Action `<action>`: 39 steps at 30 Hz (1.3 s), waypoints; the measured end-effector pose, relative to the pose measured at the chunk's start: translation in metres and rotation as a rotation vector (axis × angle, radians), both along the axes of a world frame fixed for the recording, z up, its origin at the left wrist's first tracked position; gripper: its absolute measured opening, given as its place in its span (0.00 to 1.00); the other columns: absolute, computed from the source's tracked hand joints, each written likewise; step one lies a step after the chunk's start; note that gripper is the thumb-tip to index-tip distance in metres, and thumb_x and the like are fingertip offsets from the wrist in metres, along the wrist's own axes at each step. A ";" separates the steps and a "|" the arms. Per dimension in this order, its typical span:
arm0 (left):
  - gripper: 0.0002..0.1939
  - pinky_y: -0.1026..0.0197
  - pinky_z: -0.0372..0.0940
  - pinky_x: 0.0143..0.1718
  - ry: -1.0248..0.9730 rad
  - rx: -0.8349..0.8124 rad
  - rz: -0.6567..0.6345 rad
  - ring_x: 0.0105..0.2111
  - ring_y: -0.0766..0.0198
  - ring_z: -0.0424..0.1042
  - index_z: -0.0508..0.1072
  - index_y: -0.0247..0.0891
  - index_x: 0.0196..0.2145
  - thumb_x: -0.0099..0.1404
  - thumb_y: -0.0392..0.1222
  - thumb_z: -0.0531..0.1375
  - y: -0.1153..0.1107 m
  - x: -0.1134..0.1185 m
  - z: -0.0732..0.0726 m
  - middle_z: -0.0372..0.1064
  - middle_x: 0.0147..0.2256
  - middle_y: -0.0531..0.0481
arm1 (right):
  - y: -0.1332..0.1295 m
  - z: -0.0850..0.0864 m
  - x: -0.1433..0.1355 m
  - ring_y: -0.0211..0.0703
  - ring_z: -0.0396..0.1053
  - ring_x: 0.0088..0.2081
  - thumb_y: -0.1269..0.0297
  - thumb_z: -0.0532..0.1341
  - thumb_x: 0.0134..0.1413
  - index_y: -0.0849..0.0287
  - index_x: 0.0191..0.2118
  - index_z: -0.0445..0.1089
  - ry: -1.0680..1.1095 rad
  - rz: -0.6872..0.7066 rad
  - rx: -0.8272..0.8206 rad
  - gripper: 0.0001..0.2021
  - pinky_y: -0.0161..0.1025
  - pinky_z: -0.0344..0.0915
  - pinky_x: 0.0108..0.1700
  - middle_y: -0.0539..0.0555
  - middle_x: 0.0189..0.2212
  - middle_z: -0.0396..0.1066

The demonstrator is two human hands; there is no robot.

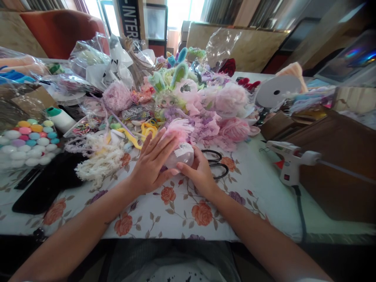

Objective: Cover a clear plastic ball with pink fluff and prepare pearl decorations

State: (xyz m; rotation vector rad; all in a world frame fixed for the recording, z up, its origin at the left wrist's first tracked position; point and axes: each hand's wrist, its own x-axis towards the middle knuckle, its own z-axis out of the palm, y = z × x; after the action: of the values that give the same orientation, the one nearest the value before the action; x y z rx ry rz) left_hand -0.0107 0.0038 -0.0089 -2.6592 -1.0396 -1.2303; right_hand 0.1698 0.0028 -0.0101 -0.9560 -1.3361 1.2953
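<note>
A clear round ball (179, 156) with white lace and pink feathery trim (179, 130) on top is between my hands, just above the flowered cloth. My right hand (199, 170) is closed around its right side, thumb in front. My left hand (154, 162) lies with its fingers stretched out flat against the feathery trim, its thumb tip near the ball's front. Black-handled scissors (219, 170) lie just right of my right hand, their blades hidden. Cream fluffy yarn (101, 160) and yellow fuzzy strips (148, 131) are left of and beyond my left hand.
A white glue gun (289, 160) with a cable stands at right by a brown box (337, 164). At left are a bag of coloured pompoms (31, 145), a thread cone (60, 119) and a black phone-like slab (38, 196). Heaped lace, yarn and a doll (168, 102) fill the back.
</note>
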 end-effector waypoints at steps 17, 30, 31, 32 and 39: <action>0.33 0.38 0.30 0.66 0.063 -0.014 0.174 0.69 0.43 0.36 0.51 0.45 0.68 0.70 0.60 0.44 0.003 -0.003 -0.007 0.41 0.69 0.40 | 0.003 -0.001 0.000 0.48 0.69 0.45 0.53 0.73 0.38 0.54 0.47 0.64 0.044 -0.031 -0.040 0.29 0.43 0.70 0.46 0.54 0.44 0.70; 0.30 0.38 0.32 0.66 -0.026 0.007 0.242 0.69 0.43 0.39 0.55 0.45 0.67 0.71 0.57 0.46 0.006 -0.005 -0.007 0.44 0.69 0.40 | 0.002 -0.001 0.000 0.48 0.70 0.45 0.54 0.73 0.38 0.54 0.47 0.64 0.059 -0.033 -0.038 0.30 0.43 0.70 0.46 0.54 0.44 0.70; 0.31 0.38 0.33 0.66 -0.053 0.022 0.242 0.69 0.43 0.39 0.55 0.45 0.67 0.71 0.57 0.46 0.006 -0.005 -0.007 0.44 0.69 0.40 | 0.003 -0.002 0.000 0.48 0.70 0.45 0.54 0.73 0.38 0.54 0.48 0.64 0.061 -0.035 -0.035 0.30 0.43 0.70 0.47 0.54 0.44 0.70; 0.31 0.39 0.34 0.66 -0.065 0.047 0.219 0.69 0.43 0.40 0.55 0.45 0.67 0.71 0.58 0.46 0.006 -0.005 -0.007 0.44 0.69 0.41 | 0.003 -0.002 0.000 0.48 0.70 0.46 0.54 0.73 0.38 0.54 0.48 0.64 0.059 -0.038 -0.029 0.30 0.44 0.70 0.48 0.54 0.45 0.70; 0.27 0.38 0.38 0.66 -0.074 0.071 0.120 0.68 0.44 0.45 0.62 0.44 0.63 0.70 0.56 0.49 0.003 -0.004 -0.002 0.51 0.66 0.40 | 0.002 -0.003 0.000 0.48 0.70 0.47 0.55 0.73 0.39 0.53 0.49 0.63 0.044 -0.038 0.009 0.31 0.44 0.69 0.49 0.54 0.46 0.70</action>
State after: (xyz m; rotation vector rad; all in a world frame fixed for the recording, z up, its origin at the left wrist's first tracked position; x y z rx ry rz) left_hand -0.0142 0.0067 -0.0107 -2.4771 -1.1245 -1.3244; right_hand 0.1696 0.0050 -0.0133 -0.9373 -1.2837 1.2735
